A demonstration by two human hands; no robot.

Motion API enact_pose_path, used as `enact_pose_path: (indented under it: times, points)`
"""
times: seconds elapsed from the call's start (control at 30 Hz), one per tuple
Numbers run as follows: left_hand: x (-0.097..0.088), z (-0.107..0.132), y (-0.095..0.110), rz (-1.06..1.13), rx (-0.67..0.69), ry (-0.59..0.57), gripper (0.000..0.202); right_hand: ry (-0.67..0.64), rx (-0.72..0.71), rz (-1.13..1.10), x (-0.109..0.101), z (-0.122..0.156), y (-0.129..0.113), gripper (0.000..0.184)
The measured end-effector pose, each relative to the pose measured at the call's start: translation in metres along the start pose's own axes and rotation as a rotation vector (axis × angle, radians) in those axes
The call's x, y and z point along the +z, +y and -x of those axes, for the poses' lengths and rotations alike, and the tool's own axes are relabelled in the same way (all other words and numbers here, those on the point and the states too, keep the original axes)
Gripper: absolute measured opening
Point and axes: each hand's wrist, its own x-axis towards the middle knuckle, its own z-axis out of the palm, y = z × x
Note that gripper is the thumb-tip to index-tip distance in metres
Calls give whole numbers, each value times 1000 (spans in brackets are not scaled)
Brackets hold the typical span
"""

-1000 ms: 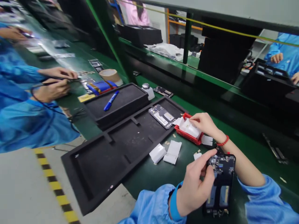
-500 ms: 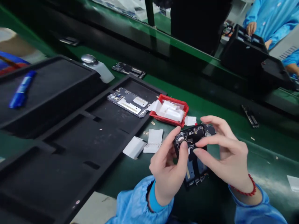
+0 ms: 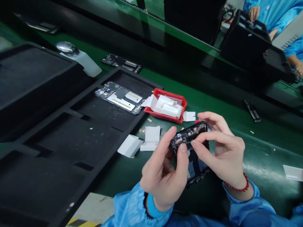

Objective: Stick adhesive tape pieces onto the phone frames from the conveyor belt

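Left hand (image 3: 163,176) is closed on an opened phone housing (image 3: 197,161), index finger along its left edge, thumb on the board near the top. Right hand (image 3: 224,148) has thumb and index tips brought together over the upper inside of the same housing, other fingers bent by its top right corner. Can't tell if the right pinch has a part in it, tips hide that. Housing is tilted, up off the bench (image 3: 265,151), inside facing the camera, small connectors showing along the lower end.

Blue band (image 3: 157,206) on left wrist, red bracelet (image 3: 239,187) on right, blue sleeves on both.

Just beyond the hands: red bin (image 3: 163,117) with white slips (image 3: 167,105) piled in it, one hanging over its left side. Small white label (image 3: 189,116) just right of the bin. Two white paper pieces (image 3: 151,138) lie side by side on the bench left of the housing, tan scraps near them.

Left: long black tray (image 3: 59,138), one phone frame (image 3: 119,97) lying in it near the bin. Second frame (image 3: 121,63) on the bench behind the tray, dispenser bottle (image 3: 82,61) with metal top left of that, another black tray (image 3: 30,75) nearer.

Right: narrow dark part (image 3: 252,111) on the bench, pale strip (image 3: 293,172) near the picture edge.

Far side: co-worker's hand (image 3: 254,13) at a black box (image 3: 246,44)
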Motion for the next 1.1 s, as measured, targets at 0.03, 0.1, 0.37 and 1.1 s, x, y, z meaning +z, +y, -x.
enact_pose_path:
  times: [0.03,0.1,0.37,1.1]
  points:
    - [0,0,1,-9,-12,2,56,12,-3,1,2,0,0,14]
    - [1,1,3,-12,-46,16,53,41,-4,-6,5,0,-1,14]
    - [8,0,12,49,-125,70,50,132,8,-51,14,1,-4,16]
    - [18,-5,11,-3,-29,119,47,99,-75,-85,7,11,-1,26]
